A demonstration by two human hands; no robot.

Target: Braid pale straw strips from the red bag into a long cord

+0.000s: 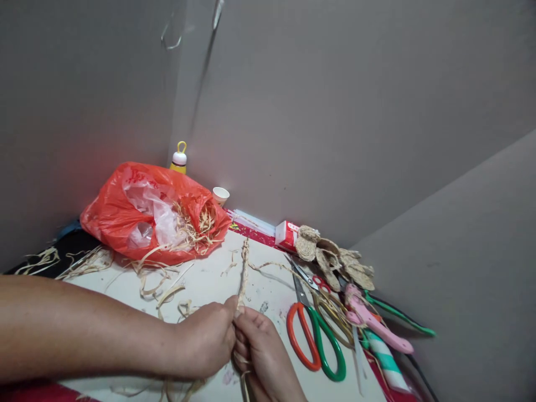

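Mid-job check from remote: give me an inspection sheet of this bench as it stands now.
Surface: white table, marked and strewn with loose straw strips.
Job's things: braided straw cord runs away from the hands across the table; loose strands trail below them.
Clutter: red plastic bag spilling straw; scissors with one red and one green handle; woven straw pieces; pink tool; red box; small cup; yellow bottle.
Grippers: left hand and right hand both pinch the cord's near end.
Cables: nothing seen for certain; a thin dark line lies at the right edge.
Surroundings: plain grey walls meeting at a corner.
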